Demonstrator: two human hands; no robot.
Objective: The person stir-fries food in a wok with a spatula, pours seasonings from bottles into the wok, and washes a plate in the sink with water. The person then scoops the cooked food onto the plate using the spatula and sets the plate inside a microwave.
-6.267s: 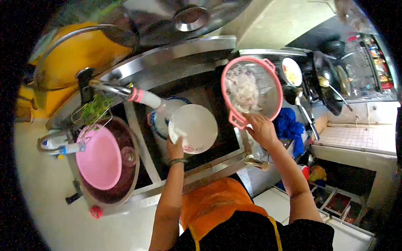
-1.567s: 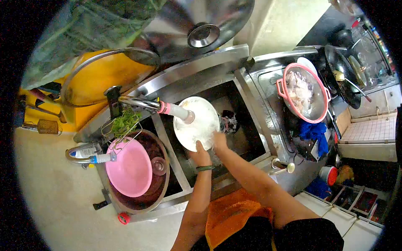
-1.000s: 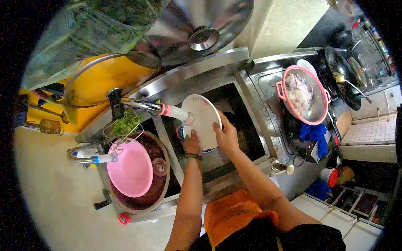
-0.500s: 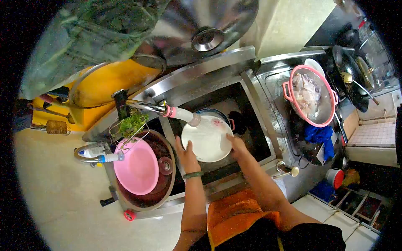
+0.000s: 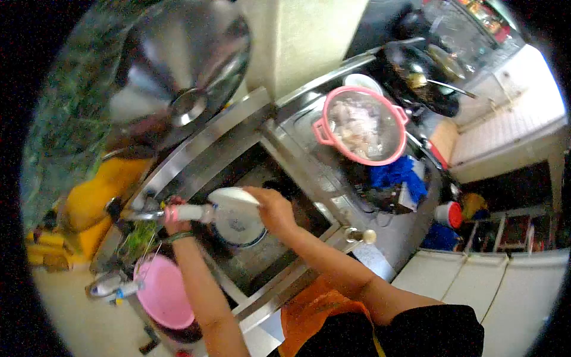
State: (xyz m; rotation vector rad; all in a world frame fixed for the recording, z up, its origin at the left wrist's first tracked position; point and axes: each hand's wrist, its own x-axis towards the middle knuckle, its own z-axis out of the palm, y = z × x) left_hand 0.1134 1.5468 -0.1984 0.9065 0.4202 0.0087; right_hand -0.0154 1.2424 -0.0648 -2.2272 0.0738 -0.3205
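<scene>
My right hand (image 5: 272, 213) grips the rim of a white plate (image 5: 234, 196), which is tilted nearly edge-on over the sink. Under it, a round bowl with a dark blue rim (image 5: 241, 231) sits in the sink (image 5: 279, 250). My left hand (image 5: 174, 215) is at the faucet (image 5: 190, 213), beside the pink ring on its spout. Blur and the spout hide most of its fingers, so I cannot make out how they are held.
On the right counter stands a pink-rimmed colander (image 5: 363, 157) holding pale wet pieces, with a blue cloth (image 5: 398, 178) beside it. A wok (image 5: 440, 98) with a ladle is farther back. At left are a pink basin (image 5: 163, 291) and a large metal lid (image 5: 190, 47).
My left hand has left the plate and moved to the faucet. My right hand has tilted the plate up, showing more of the bowl beneath. The view has swung right.
</scene>
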